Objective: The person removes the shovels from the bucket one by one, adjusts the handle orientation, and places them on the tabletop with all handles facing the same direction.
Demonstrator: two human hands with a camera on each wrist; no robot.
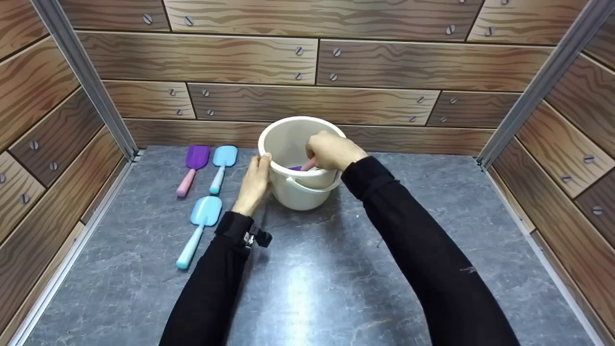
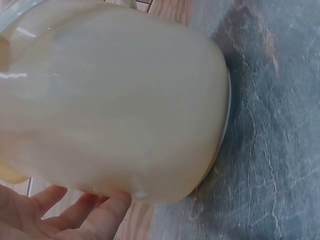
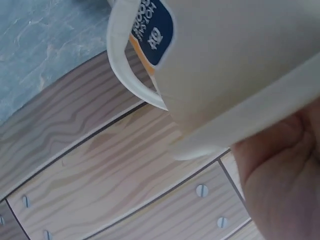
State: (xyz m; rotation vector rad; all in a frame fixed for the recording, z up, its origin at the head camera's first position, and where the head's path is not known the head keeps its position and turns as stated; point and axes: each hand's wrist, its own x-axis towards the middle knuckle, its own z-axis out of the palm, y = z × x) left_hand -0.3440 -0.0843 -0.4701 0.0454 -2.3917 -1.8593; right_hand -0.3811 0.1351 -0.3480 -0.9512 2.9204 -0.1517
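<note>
A cream bucket (image 1: 303,194) stands upright on the grey floor, its handle folded down on the near side. My left hand (image 1: 254,182) grips it at the left of the rim; in the left wrist view its fingers (image 2: 107,215) lie against the wall. Over the rim, my right hand (image 1: 331,151) reaches inside and holds the pink handle (image 1: 309,164) of a purple toy shovel, whose blade is mostly hidden in the bucket. The right wrist view shows the bucket's rim (image 3: 250,122) beside this hand and a dark blue label (image 3: 156,32) on its wall.
Left of the bucket lie a purple shovel (image 1: 197,157) with a pink handle, a blue shovel (image 1: 225,156), and nearer, another blue shovel (image 1: 206,210). Wood-patterned walls (image 1: 375,103) with metal corner posts (image 1: 533,81) enclose the floor at the back and sides.
</note>
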